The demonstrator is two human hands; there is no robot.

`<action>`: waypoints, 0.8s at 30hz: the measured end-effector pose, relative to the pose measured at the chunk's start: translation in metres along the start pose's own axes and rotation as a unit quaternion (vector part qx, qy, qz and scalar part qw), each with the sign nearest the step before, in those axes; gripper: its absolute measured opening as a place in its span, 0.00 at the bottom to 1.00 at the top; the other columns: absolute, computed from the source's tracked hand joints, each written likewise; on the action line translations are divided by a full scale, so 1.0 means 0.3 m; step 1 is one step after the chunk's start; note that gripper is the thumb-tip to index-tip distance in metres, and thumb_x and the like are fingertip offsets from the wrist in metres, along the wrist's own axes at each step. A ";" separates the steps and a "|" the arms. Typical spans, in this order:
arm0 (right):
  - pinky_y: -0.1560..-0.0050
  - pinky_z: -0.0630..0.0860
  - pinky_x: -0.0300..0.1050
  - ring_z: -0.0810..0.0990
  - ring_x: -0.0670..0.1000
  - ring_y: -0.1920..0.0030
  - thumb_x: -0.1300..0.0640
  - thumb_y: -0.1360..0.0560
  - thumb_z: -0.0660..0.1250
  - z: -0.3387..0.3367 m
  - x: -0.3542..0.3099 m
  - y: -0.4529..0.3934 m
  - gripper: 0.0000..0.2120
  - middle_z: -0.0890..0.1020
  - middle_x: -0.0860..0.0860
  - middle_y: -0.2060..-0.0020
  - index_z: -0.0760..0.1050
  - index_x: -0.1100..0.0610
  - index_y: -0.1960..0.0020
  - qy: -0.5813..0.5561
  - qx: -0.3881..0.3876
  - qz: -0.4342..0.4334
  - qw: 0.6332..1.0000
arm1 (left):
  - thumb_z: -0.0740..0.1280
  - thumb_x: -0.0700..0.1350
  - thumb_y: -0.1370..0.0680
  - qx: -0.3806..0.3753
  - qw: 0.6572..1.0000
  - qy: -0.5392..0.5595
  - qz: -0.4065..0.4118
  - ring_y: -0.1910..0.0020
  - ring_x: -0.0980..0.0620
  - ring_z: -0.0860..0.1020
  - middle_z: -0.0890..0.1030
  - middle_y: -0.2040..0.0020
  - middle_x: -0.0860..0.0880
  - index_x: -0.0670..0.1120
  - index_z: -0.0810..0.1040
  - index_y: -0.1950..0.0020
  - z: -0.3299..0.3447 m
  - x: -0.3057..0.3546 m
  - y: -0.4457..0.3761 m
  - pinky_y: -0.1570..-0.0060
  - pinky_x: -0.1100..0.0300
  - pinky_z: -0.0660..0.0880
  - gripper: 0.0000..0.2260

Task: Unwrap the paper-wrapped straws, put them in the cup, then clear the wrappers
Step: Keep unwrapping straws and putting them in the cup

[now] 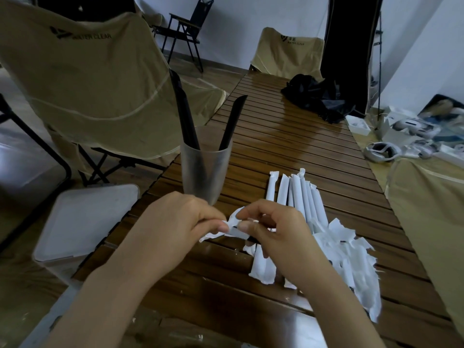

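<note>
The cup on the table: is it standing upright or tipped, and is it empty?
Upright and not empty. The cup stands on its base on the slatted table, and two black straws lean inside it.

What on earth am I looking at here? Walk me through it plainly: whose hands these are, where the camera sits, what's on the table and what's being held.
There is no machine here. One picture, taken by a wide-angle camera worn on a person's head, looks down at their two bare hands.

The left hand and right hand each pinch a white paper wrapper, tearing it open; a bit of dark straw shows inside. Both grips are closed on it.

They work over a brown slatted wooden table. On it stands a frosted translucent plastic cup already holding black pointed straws. To its right lies a row of white paper-wrapped straws, and nearer the person a heap of torn white wrappers.

Tan fabric folding chairs stand around.
</note>
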State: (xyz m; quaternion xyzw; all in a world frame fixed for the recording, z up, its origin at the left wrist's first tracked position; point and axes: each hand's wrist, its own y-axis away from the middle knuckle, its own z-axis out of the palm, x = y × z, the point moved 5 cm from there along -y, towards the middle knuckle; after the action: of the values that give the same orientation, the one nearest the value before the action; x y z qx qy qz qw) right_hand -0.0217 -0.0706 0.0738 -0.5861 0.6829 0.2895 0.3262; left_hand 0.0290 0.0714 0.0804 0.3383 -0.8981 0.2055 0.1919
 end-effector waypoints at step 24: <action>0.56 0.76 0.40 0.77 0.47 0.56 0.61 0.23 0.65 -0.003 -0.016 -0.005 0.07 0.78 0.48 0.57 0.73 0.51 0.57 0.125 0.091 -0.015 0.988 | 0.59 0.60 0.22 -0.033 0.999 -0.015 -0.036 0.48 0.62 0.77 0.80 0.45 0.59 0.61 0.75 0.37 0.047 0.034 0.011 0.46 0.63 0.74 0.15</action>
State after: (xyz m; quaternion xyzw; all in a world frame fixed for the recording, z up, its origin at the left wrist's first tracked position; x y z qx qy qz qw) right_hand -0.0200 -0.0685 0.0783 -0.5955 0.7328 0.1456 0.2951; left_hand 0.0165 0.0612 0.0727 0.3670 -0.8943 0.1640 0.1967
